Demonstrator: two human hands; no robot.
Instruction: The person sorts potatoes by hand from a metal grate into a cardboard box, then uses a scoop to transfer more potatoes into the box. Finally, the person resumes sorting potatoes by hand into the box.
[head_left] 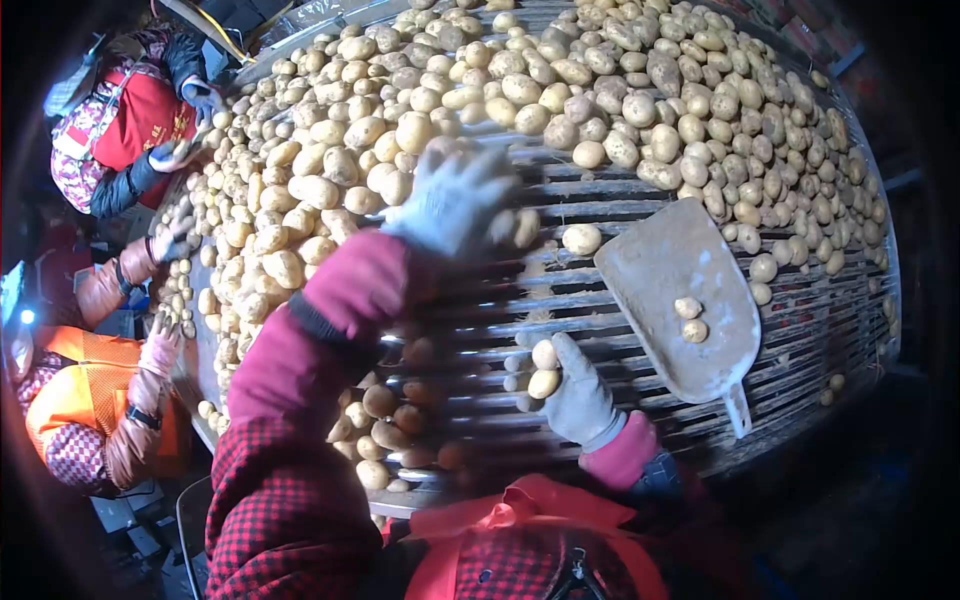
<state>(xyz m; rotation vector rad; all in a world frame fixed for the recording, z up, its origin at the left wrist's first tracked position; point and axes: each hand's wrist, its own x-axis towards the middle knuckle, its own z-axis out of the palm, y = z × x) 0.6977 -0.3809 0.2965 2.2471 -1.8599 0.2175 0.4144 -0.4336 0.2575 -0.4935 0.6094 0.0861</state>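
Note:
My left hand (450, 205), in a pale work glove, is blurred by motion over the edge of a large heap of potatoes (320, 190). Its fingers are smeared, so whether they grip anything does not show. Just beside it a blurred potato (525, 228) lies on the slatted metal rack (480, 340). Lower down, my right hand (580, 400), also gloved, has its fingers curled around two small potatoes (544, 370). To the right of that hand a worn metal scoop (690, 290) rests on the slats, with two small potatoes (691, 320) in it.
More potatoes (740, 130) cover the far and right parts of the rack. A smaller group of potatoes (385, 430) lies near the front edge, under my left arm. Two co-workers stand at the left side, one in red (140, 120), one in an orange vest (90, 385), with hands at the heap.

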